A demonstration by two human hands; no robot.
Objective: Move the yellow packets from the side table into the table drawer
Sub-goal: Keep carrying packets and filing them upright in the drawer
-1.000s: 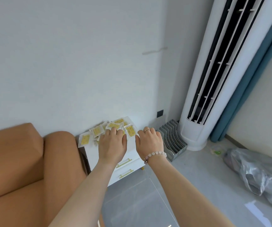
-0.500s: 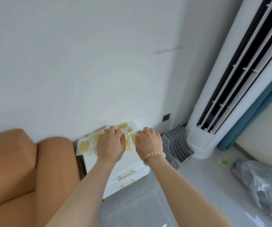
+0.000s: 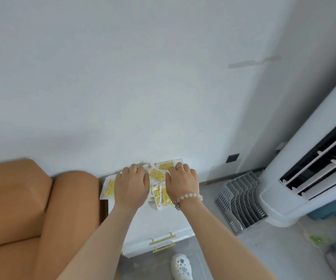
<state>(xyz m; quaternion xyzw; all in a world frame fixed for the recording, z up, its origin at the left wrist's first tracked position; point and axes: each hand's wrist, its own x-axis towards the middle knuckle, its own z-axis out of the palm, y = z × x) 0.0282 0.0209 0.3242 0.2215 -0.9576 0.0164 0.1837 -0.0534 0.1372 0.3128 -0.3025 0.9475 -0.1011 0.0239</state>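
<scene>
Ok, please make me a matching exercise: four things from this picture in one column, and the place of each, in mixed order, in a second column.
Things:
1. yellow packets
2. orange sofa
3. grey rack
4. white shoe

Places:
A. on the floor, in front of the side table
B. on top of the side table
C. left of the side table
D. on the floor, between the side table and the air conditioner

Pairs: 1-B, 2-C, 3-D, 4-A

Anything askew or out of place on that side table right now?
Yes: the yellow packets lie in a loose, overlapping heap at the back of the side table, several tilted. The leftmost packet appears to overhang the table's left edge beside the sofa and might slip off.
</scene>
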